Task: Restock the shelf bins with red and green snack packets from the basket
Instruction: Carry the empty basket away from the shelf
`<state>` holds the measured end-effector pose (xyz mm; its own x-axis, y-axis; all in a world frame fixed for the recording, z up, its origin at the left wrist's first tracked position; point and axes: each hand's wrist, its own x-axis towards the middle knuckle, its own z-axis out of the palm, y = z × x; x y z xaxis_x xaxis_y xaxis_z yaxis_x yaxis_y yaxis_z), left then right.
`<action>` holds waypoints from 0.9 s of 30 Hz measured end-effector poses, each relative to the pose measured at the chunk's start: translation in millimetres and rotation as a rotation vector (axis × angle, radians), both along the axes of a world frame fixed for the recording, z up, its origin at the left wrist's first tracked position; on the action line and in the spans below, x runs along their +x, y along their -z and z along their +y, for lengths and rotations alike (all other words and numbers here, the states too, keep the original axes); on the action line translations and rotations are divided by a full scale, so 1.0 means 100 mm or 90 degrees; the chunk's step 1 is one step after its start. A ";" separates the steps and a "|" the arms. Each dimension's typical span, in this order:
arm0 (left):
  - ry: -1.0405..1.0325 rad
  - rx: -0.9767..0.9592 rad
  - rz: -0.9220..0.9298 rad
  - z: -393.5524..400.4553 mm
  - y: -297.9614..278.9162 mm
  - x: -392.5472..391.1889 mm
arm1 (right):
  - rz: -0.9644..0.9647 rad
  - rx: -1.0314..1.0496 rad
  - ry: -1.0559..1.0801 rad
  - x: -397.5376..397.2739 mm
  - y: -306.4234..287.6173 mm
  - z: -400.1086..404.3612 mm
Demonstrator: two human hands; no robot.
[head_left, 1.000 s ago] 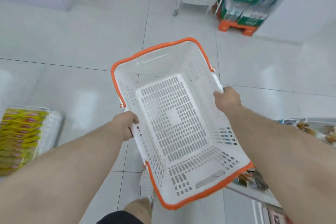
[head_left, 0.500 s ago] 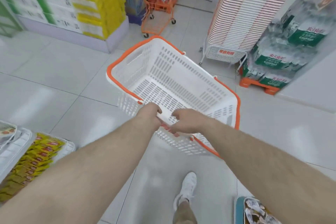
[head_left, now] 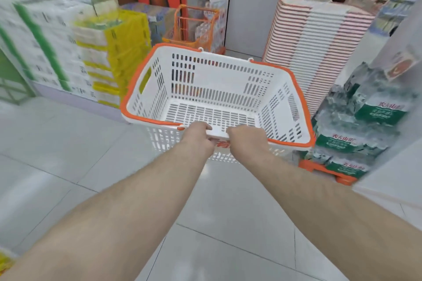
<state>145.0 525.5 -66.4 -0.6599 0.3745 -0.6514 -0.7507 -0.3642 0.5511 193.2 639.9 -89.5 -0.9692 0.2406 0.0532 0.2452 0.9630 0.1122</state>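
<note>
I had both hands on the near rim of the basket [head_left: 219,89], side by side and almost touching. My left hand [head_left: 198,136] curled its fingers over the white edge just beside the orange trim, and my right hand [head_left: 247,138] gripped the same edge a little further along. The basket hung out in front of my hands, above the tiled floor [head_left: 68,155], its open top tilted towards me; through the slotted bottom I saw no packets inside. Beyond my left hand stood stacked cartons [head_left: 57,48] in green, white and yellow. Straight past the basket's far wall was an orange trolley [head_left: 194,27]. Beyond my right hand rose a tall pile of nested baskets [head_left: 319,45], and nearer on that side lay shrink-wrapped bottled water [head_left: 365,121] on an orange pallet [head_left: 328,172]. The background was blurred.
</note>
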 end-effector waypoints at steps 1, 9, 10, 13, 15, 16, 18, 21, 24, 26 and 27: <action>-0.001 -0.017 0.020 0.14 -0.05 -0.12 | 0.008 0.005 0.003 -0.11 -0.04 0.16; -0.038 0.013 0.018 1.51 -0.40 -1.27 | 0.098 0.056 0.025 -1.19 -0.39 1.44; -0.040 0.022 0.018 1.68 -0.46 -1.43 | 0.114 0.066 0.026 -1.36 -0.45 1.61; -0.052 0.024 0.010 2.13 -0.57 -1.93 | 0.136 0.085 0.016 -1.83 -0.60 2.03; -0.068 0.054 0.011 2.39 -0.70 -2.24 | 0.155 0.093 0.007 -2.16 -0.70 2.28; -0.080 0.064 0.022 2.52 -0.76 -2.39 | 0.165 0.095 0.001 -2.32 -0.77 2.41; -0.095 0.071 0.050 2.75 -0.93 -2.66 | 0.195 0.092 -0.011 -2.61 -0.92 2.66; -0.109 0.094 0.079 3.09 -1.16 -3.01 | 0.230 0.100 -0.019 -2.98 -1.15 3.03; -0.124 0.126 0.105 3.39 -1.26 -3.31 | 0.244 0.129 -0.055 -3.30 -1.27 3.36; -0.158 0.134 0.115 3.58 -1.26 -3.47 | 0.244 0.138 -0.085 -3.51 -1.30 3.56; -0.172 0.132 0.116 3.66 -1.24 -3.53 | 0.243 0.137 -0.096 -3.60 -1.29 3.65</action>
<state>-208.4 891.1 57.7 -0.8504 0.2830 -0.4436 -0.5097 -0.6527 0.5606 -166.7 1005.2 39.5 -0.8936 0.0430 0.4467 0.1669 0.9558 0.2420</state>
